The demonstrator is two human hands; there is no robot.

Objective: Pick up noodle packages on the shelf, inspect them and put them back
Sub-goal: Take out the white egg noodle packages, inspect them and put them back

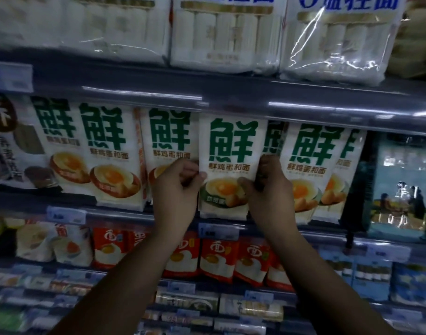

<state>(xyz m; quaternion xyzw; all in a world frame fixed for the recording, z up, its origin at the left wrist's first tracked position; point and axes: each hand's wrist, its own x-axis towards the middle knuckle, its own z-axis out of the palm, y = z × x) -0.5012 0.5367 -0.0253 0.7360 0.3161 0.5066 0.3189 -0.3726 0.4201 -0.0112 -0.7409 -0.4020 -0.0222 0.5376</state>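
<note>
both forearms reach up. left hand and right hand each keep a pinching grip on one side edge of the noodle package, probably to keep its front readable, at the shelf front.

Blue price tags front the rails; red packets below, a blue pictured bag right.

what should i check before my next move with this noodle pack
1. left hand grips the noodle pack at its left edge: ok
2. right hand grips its right edge: ok
3. pack upright, label facing out: ok
4. neighbouring pack on the right standing in the row: ok
5. pack's bottom resting on the shelf: cannot tell
</note>
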